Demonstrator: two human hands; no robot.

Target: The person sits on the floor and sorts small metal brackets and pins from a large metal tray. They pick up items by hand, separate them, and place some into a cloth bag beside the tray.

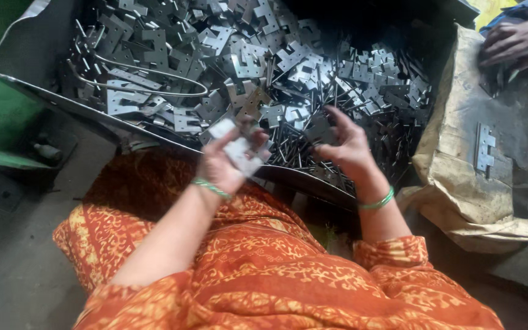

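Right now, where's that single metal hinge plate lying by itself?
In the head view it lies at the right, on the brown sacking: the lone hinge plate sits below another person's hand and right of the metal tray of plates.

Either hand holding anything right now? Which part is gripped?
Left hand holds a pale flat metal piece, pinched at its lower end. Right hand holds a darker metal plate by one edge; exact grip unclear.
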